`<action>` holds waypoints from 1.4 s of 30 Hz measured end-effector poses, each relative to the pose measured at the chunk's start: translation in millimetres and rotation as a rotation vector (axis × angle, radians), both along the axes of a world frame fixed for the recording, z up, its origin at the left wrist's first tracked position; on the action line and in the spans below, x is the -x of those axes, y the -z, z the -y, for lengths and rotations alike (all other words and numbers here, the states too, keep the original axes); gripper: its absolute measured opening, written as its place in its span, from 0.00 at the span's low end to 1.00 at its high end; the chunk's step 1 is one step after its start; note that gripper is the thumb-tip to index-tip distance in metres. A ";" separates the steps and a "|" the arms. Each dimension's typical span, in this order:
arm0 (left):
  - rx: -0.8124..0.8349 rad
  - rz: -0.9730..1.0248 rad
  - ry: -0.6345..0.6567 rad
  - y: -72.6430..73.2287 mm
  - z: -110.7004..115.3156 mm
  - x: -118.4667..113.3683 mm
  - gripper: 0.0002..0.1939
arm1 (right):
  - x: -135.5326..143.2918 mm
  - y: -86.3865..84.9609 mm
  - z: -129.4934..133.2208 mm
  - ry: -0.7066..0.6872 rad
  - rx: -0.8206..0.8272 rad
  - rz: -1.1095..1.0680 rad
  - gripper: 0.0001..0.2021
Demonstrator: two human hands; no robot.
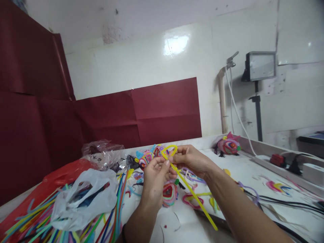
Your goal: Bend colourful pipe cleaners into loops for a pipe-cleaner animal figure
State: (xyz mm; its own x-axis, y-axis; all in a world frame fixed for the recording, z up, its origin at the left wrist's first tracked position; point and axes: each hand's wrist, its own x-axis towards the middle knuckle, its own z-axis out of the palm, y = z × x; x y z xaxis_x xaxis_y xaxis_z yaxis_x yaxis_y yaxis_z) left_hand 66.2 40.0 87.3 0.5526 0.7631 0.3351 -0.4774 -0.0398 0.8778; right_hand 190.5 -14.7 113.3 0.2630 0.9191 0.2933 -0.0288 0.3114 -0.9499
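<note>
A yellow pipe cleaner [193, 194] is between my two hands, its upper end bent into a loop and its long straight tail running down to the right. My left hand [157, 175] pinches it just under the loop. From the right side, my right hand [191, 158] grips it at the loop's base, fingertips close to the left ones. Below the hands lies a round colourful coiled piece [170, 194] with a red centre. Behind the left fingers sits a striped, multicoloured figure [145, 158], partly hidden.
Many loose pipe cleaners [37, 219] and a white plastic bag [86, 195] cover the table's left side, beside a red bag [68, 172]. A pink fish-like figure [229, 144] stands at the back right. Black cables [286, 200] and a power strip [265, 160] lie on the right.
</note>
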 end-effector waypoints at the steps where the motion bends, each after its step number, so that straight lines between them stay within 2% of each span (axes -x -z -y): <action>1: 0.003 0.001 -0.002 0.1 0.1 -0.1 0.14 | -0.3 0.0 0.4 -0.012 -0.001 -0.004 0.07; 5: 0.020 0.009 -0.004 0.2 0.7 -0.4 0.15 | -2.0 1.1 -0.4 -0.044 0.001 -0.042 0.08; 12: 0.050 -0.002 0.071 0.0 0.6 0.0 0.15 | -6.2 4.5 -4.1 -0.102 0.003 -0.105 0.10; 29: 0.179 -0.043 0.207 -2.2 -1.3 3.2 0.13 | -10.9 4.7 -2.0 -0.132 0.034 -0.065 0.12; 34: 0.176 -0.037 0.195 -1.7 0.2 2.7 0.11 | -11.3 5.7 -3.8 -0.145 0.026 -0.052 0.12; 42: 0.128 -0.032 0.100 0.7 1.1 -1.5 0.10 | -8.1 4.3 -1.9 -0.123 0.015 -0.035 0.12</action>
State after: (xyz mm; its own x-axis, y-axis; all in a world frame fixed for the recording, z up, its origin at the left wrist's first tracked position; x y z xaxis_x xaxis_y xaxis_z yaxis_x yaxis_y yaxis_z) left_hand 67.7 38.9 86.6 0.6367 0.7392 0.2195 -0.4450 0.1197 0.8875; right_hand 198.6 -12.9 109.0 0.1581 0.9493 0.2718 -0.0995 0.2892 -0.9521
